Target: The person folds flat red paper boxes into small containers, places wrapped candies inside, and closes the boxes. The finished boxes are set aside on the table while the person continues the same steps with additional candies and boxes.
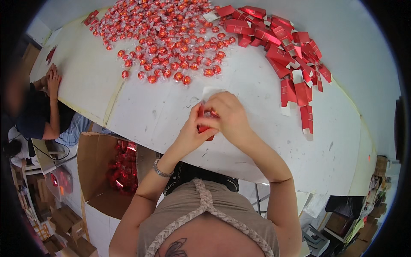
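Note:
Near the middle of the white table my left hand (192,130) holds a small red cardboard box (201,128), mostly hidden by my fingers, with a white flap (210,92) showing beyond. My right hand (226,112), slightly blurred, is over the box, its fingers around a red-wrapped candy ball (213,112) at the box. Whether the candy is inside cannot be told. Farther back lies a large heap of red candy balls in clear twisted wrappers (173,45). To its right is a pile of red cardboard boxes (276,54), some with white flaps open.
A large open cardboard carton (96,173) with many red boxes (123,167) stands below the table's near edge, left of me. Another person (41,102) sits at the table's far left, hands together on its edge. More cartons (67,221) are on the floor at lower left.

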Tool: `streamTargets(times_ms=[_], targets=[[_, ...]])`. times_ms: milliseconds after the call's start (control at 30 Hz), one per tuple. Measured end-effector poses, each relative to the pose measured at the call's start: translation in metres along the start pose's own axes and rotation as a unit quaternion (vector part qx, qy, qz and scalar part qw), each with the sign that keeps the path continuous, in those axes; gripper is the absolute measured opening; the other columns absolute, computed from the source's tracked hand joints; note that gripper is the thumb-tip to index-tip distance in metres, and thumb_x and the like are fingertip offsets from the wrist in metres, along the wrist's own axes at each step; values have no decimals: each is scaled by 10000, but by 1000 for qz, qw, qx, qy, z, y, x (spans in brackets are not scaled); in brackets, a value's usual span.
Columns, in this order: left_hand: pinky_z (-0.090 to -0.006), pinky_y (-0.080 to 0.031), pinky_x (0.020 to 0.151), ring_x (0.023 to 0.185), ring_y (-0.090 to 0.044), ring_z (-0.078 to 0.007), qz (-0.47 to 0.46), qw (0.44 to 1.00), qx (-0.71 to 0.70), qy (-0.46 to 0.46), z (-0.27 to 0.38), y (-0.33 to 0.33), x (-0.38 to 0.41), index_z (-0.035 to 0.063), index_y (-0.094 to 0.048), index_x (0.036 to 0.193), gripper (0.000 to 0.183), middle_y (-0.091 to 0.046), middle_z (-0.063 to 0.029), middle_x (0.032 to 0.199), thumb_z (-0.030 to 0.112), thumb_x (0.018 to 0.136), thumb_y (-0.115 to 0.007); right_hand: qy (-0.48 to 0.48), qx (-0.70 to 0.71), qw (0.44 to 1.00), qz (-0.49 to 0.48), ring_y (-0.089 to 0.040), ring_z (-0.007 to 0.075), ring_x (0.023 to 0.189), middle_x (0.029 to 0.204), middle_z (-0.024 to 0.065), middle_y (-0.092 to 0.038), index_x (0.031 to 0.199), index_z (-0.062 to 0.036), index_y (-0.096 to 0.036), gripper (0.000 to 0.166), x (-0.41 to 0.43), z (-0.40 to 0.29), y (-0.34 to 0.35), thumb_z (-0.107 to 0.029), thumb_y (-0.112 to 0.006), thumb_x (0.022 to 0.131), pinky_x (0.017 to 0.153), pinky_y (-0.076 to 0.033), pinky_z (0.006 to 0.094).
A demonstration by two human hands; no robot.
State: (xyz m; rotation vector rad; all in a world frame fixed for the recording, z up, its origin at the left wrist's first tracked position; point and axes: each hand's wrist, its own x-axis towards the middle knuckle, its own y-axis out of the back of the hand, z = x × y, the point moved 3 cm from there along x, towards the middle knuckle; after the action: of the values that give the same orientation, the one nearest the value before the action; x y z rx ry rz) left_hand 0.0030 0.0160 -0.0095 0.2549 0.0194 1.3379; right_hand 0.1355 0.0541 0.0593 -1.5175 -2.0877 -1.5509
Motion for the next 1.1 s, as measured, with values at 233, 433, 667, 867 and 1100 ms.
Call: streamTargets(times_ms=[233,433,667,867,1100], targets=[[-323,-415,954,1165,-491,-229,-22,997,-70,38,19,-2,0,55,-93,1476,851,-429,-195,1318,115,838,-653,15,-126,991,-33,-520,209,974,868,0,-628,867,-102,-638,349,-13,-13,11,-374,-754,683,921,-302,472],[-322,-430,917,1077,-517,-213,3,999,-12,-43,16,1,-4,59,-194,1433,715,-478,-165,1210,169,874,-625,-167,61,981,73,-517,209,1045,1000,45,-603,1005,-76,-641,267,-21,-4,21,-184,-707,769,978,-323,449],[-342,-452,924,1117,-473,-189,14,989,-148,9,20,-12,-6,67,-274,1317,502,-414,-118,1233,121,907,-557,-262,359,872,207,-553,157,1000,1110,97,-554,1036,-28,-600,178,-48,7,-28,-57,-619,862,886,-446,301],[-380,-515,852,1023,-556,-225,12,987,-160,-7,30,-10,-8,86,-192,1363,601,-403,-149,1248,148,900,-572,-359,406,839,45,-569,150,984,1043,74,-582,980,18,-657,134,-16,3,4,-9,-608,858,862,-470,287],[-384,-517,828,1014,-582,-253,-45,994,-102,3,28,-1,-12,102,-101,1437,737,-383,-171,1283,147,890,-593,-301,433,850,-18,-596,149,913,1016,78,-594,990,6,-670,156,-15,6,16,-1,-638,838,802,-501,272]])
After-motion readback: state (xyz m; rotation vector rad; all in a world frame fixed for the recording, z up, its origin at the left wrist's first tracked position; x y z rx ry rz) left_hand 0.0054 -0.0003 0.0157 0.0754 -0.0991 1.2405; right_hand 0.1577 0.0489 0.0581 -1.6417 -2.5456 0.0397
